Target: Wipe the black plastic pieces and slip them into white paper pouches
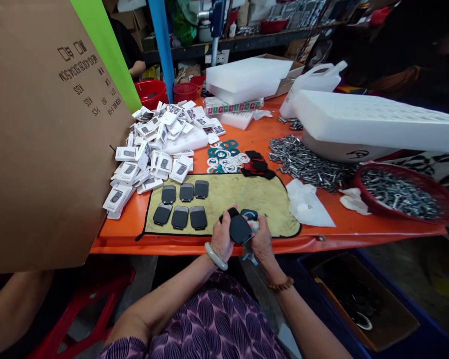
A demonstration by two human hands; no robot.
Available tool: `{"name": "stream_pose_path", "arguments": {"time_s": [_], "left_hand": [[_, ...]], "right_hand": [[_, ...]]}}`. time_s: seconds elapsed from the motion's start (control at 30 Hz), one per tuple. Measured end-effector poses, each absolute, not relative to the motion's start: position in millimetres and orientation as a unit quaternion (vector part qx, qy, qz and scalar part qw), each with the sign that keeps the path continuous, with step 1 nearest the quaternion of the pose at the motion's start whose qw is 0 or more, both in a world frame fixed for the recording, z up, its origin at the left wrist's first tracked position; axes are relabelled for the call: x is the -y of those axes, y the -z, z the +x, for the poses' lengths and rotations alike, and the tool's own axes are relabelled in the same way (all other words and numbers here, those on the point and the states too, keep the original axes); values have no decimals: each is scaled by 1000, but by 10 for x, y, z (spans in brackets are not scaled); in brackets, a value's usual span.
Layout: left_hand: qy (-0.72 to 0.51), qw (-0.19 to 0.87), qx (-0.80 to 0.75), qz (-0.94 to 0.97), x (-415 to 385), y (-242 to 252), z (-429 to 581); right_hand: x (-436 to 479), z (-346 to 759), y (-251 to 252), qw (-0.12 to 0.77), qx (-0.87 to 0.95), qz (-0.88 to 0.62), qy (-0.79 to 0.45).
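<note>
Above the front edge of the yellow mat point(228, 192), my left hand point(221, 239) is closed on a flat black square holder point(240, 229) with rounded corners. My right hand point(262, 242), also closed, is against the holder's right side with crumpled clear plastic point(251, 254) in its fingers. Just behind it shows a dark square piece point(249, 214) with a pale blue ring; which hand bears it I cannot tell. Several similar black holders point(180, 217) lie in two rows on the mat, left of my hands.
White printed boxes point(164, 162) are heaped at left beside a large carton point(41, 134). Ring stickers point(226, 157) and black-and-red pads point(257, 164) lie behind the mat. Metal parts point(307, 162), a red basket point(362, 194) and foam trays point(374, 117) stand right. Other people sit nearby.
</note>
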State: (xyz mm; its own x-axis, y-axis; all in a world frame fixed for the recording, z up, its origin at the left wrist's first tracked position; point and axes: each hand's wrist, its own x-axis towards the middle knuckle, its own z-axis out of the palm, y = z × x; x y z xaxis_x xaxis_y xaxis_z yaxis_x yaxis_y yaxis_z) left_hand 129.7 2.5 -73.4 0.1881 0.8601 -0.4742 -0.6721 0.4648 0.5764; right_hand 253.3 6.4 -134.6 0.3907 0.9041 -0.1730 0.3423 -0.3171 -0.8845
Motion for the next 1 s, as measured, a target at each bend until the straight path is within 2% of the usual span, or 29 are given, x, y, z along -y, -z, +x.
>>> {"name": "stream_pose_path", "arguments": {"time_s": [0.1, 0.27, 0.4, 0.5, 0.57, 0.67, 0.73, 0.87, 0.93, 1.0], "left_hand": [[-501, 773, -381, 76, -107, 672, 1208], [-420, 832, -361, -13, -148, 798, 945], [-410, 840, -355, 9, -130, 889, 847], [-401, 835, -375, 34, -134, 944, 863], [-401, 832, -381, 41, -139, 985, 916], [-422, 829, -365, 29, -105, 1034, 1052], [-438, 824, -360, 26, -38, 1038, 1148], [-391, 830, -393, 64, 122, 975, 1243], [-346, 843, -405, 79, 148, 940, 1235], [-326, 850, -406, 83, 114, 934, 1204]], "right_hand": [[-260, 2712, 1246, 307, 455, -771, -322], [-688, 3146, 1216, 129, 519, -816, -221], [-818, 3415, 1264, 78, 563, -804, -174], [-684, 3292, 1161, 140, 591, -787, -111], [-483, 2970, 1035, 238, 613, -749, -80], [-145, 2307, 889, 367, 671, -631, -127], [-21, 1986, 874, 372, 700, -590, -152], [-167, 2041, 997, 384, 645, -643, -151], [-303, 2278, 1051, 392, 591, -674, -208], [-352, 2476, 1055, 383, 513, -695, -327]]}}
